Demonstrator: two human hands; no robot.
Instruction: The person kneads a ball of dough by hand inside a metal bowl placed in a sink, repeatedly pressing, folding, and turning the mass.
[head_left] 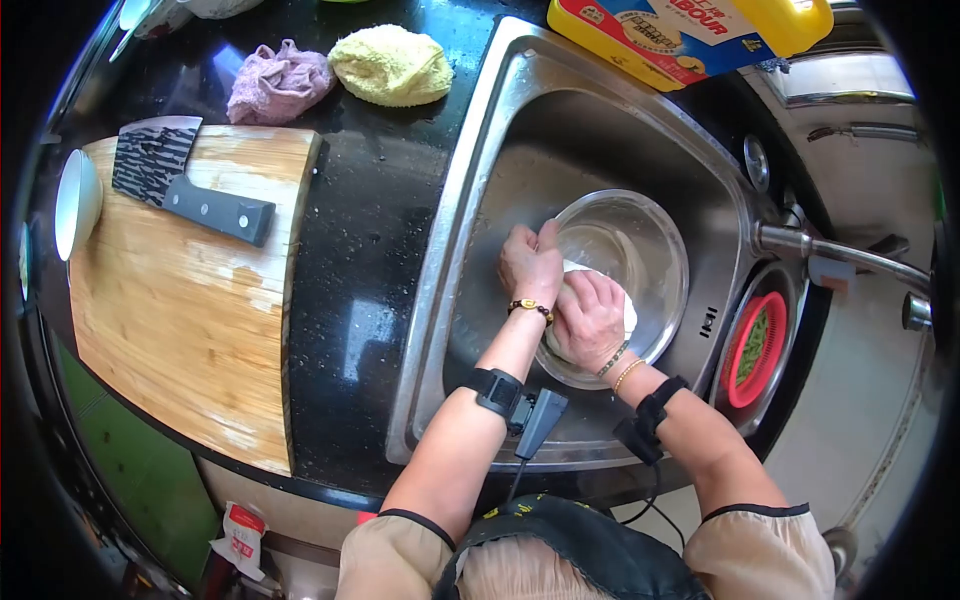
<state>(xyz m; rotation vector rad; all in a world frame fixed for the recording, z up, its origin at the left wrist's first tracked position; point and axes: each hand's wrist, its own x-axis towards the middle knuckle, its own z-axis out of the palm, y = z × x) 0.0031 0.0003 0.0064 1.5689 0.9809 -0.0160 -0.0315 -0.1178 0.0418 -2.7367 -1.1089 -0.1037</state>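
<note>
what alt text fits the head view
Both hands work in a bowl in a sink: the left hand on its rim, the right hand pressing a white lump. A cleaver lies on a board to the left.

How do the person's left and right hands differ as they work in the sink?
The left hand grips the steel bowl's rim, while the right hand presses a white cloth inside it. The left wrist shows one bracelet, the right wrist two. Both wear dark forearm straps.

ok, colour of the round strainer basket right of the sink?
Red. The round plastic strainer basket shows best in head view.
</note>
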